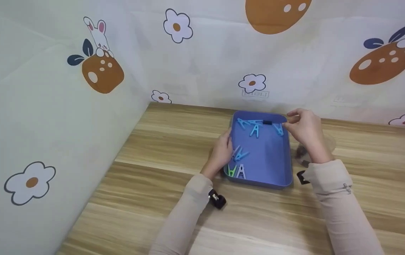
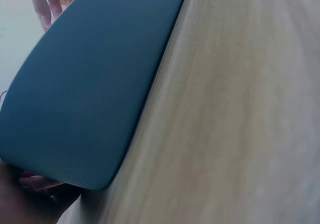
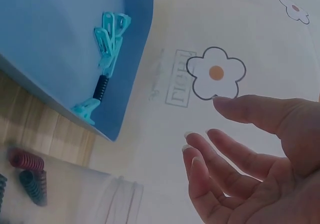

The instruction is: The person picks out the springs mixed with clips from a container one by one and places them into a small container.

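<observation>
My left hand (image 1: 222, 150) holds the left wall of a blue rectangular tray (image 1: 268, 156). In the left wrist view, the tray's outer wall (image 2: 95, 83) hides most of that hand. Beyond the tray's back right corner is my right hand (image 1: 305, 127), its loosely bent fingers and thumb apart with nothing between them in the right wrist view. Several blue clothespins (image 1: 255, 131) lie along the tray's back, beside a small black spring (image 3: 101, 87). Nearer the front left are another blue clothespin (image 1: 240, 155), a green clothespin (image 1: 231, 171) and a pale clothespin (image 1: 241, 171).
A clear container (image 3: 117, 199) lies just right of the tray, partly behind my right forearm, with a red spring (image 3: 27, 160) and dark springs (image 3: 32, 188) inside. The wooden table (image 1: 145, 170) meets a patterned cloth wall (image 1: 209, 63) behind the tray.
</observation>
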The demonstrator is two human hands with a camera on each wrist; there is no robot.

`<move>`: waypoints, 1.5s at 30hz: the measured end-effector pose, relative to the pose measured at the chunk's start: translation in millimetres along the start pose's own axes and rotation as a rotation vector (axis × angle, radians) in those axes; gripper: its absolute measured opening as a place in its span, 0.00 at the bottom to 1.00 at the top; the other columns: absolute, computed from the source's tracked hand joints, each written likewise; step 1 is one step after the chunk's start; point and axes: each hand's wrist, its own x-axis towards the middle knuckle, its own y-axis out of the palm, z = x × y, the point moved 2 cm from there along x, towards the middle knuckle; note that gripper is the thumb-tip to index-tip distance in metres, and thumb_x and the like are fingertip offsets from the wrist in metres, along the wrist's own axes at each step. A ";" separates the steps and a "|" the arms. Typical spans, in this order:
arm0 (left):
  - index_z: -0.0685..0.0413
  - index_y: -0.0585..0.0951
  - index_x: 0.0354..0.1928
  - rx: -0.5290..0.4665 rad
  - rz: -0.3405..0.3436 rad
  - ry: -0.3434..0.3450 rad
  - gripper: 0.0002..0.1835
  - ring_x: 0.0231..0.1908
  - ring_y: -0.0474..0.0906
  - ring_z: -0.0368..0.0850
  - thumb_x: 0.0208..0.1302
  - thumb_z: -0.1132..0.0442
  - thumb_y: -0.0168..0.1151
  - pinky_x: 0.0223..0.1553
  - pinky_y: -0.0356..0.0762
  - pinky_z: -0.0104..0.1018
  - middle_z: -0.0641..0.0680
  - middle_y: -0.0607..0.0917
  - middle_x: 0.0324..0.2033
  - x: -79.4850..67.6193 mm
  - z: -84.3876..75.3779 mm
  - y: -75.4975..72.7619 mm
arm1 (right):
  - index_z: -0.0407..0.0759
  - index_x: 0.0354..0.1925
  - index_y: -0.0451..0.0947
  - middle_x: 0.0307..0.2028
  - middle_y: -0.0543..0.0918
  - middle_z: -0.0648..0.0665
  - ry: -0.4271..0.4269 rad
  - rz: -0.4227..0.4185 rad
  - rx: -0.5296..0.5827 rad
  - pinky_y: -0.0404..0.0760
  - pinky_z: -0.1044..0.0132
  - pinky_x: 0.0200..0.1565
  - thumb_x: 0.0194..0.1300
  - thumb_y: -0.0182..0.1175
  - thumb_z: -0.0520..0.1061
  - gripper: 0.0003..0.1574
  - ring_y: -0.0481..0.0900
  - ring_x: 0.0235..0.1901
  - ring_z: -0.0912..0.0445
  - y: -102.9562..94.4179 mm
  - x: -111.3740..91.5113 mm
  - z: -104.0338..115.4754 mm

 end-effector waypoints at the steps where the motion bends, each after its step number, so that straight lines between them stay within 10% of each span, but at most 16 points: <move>1: 0.65 0.67 0.78 -0.002 0.000 -0.001 0.25 0.74 0.69 0.60 0.83 0.68 0.42 0.77 0.66 0.49 0.67 0.72 0.74 -0.1 -0.2 -0.2 | 0.25 0.61 0.78 0.53 0.85 0.22 0.000 -0.002 0.000 0.86 0.41 0.52 0.70 0.64 0.38 0.25 0.85 0.52 0.31 1.5 0.8 0.3; 28: 0.69 0.65 0.78 -0.052 0.023 0.004 0.26 0.76 0.65 0.60 0.83 0.71 0.41 0.79 0.62 0.48 0.68 0.69 0.75 0.8 -0.6 -2.3 | 0.23 0.58 0.80 0.53 0.85 0.23 0.051 0.014 0.118 0.83 0.60 0.45 0.70 0.62 0.34 0.21 0.85 0.52 0.35 42.7 32.1 -7.8; 45: 0.66 0.67 0.77 -0.017 0.003 0.013 0.25 0.74 0.69 0.59 0.82 0.70 0.43 0.76 0.67 0.49 0.66 0.72 0.74 0.6 -0.6 -2.6 | 0.23 0.56 0.80 0.55 0.83 0.23 0.082 -0.018 0.117 0.80 0.44 0.62 0.69 0.61 0.33 0.20 0.82 0.57 0.33 62.6 54.0 -23.2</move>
